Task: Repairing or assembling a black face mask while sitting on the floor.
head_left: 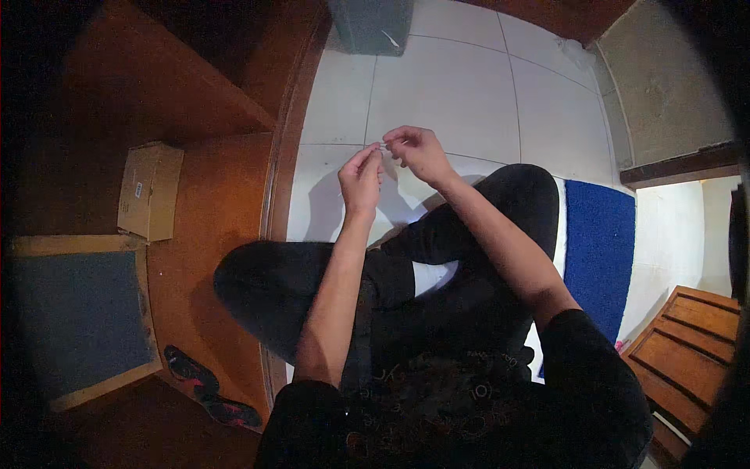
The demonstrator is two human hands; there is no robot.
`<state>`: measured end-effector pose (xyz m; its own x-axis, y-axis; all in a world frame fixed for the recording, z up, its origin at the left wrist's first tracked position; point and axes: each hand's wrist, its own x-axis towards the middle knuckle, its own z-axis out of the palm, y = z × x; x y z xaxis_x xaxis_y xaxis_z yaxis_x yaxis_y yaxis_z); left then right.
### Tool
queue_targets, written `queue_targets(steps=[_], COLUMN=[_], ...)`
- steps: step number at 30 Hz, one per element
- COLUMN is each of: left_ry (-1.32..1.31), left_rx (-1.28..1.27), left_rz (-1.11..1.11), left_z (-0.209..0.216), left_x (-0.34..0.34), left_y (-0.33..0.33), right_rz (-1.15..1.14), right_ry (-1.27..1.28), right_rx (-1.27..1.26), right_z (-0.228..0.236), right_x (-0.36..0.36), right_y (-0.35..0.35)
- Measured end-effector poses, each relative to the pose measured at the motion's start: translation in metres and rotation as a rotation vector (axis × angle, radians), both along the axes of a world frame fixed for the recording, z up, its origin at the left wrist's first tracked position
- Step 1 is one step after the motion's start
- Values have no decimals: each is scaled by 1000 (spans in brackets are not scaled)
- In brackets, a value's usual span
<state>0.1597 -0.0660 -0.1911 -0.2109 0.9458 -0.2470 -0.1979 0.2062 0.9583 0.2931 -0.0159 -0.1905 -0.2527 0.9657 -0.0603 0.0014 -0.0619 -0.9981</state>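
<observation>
Above the tiled floor, in front of my crossed legs, both hands meet with their fingertips close together. My left hand (pixel 362 181) is closed in a pinch, thumb against the fingers, pointing up and away from me. Just right of it and slightly farther off, my right hand (pixel 419 154) has its fingers bent and pinched, turned toward the left one. A tiny pale, thin thing (pixel 383 145) shows between the two sets of fingertips, too small to name. The palms and most of the grip are hidden.
A cardboard box (pixel 150 191) and a dark framed board (pixel 78 320) stand in the brown wooden shelving at left, near dark shoes (pixel 191 371). A grey-green bin (pixel 371 27) is at the far side. Right lie a blue mat (pixel 598 258) and a wooden slatted piece (pixel 687 336).
</observation>
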Motion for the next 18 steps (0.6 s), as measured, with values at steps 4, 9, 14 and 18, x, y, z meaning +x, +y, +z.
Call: queue_targets(steps=[4, 9, 14, 18], left_ry=[-31, -21, -24, -33], left_rx=[10, -46, -34, -53], left_rz=[43, 57, 50, 32], left_z=[-1, 6, 1, 3], left_x=[-2, 2, -2, 3], left_y=[0, -1, -1, 1], right_rz=[60, 38, 34, 14], right_ry=[-210, -288, -265, -182], right_rx=[197, 292, 302, 236], right_z=[5, 12, 12, 4], right_x=[-3, -3, -5, 0], right_y=[-3, -6, -5, 0])
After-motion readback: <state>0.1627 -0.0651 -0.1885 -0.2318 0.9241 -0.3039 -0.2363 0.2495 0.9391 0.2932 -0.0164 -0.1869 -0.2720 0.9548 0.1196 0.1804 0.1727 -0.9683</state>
